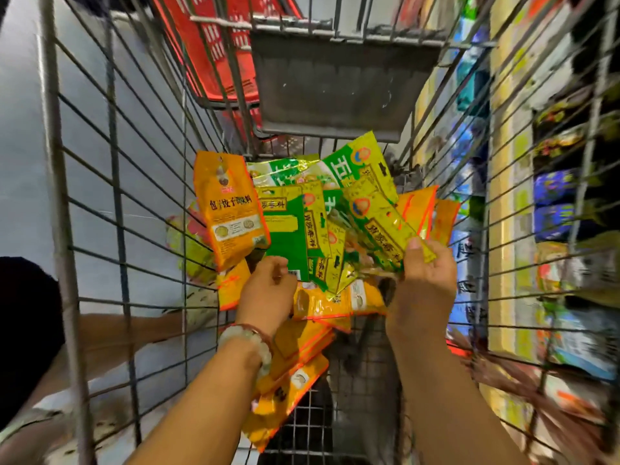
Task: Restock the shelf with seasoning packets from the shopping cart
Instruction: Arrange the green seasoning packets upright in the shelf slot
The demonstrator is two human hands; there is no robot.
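Observation:
Both my hands are down inside the wire shopping cart. My right hand grips a fan of green-and-yellow seasoning packets, thumb on top of them. My left hand, a bead bracelet on its wrist, pinches the lower edge of a green packet. An orange packet stands tilted against the cart's left side. More orange packets lie heaped on the cart floor under my hands. The shelf runs along the right, seen through the cart's wires.
A folded grey child-seat flap hangs at the cart's far end. Behind it stands a red plastic basket. Packaged goods fill the shelf at right. Grey floor lies to the left, where a dark-clothed person's arm shows outside the cart.

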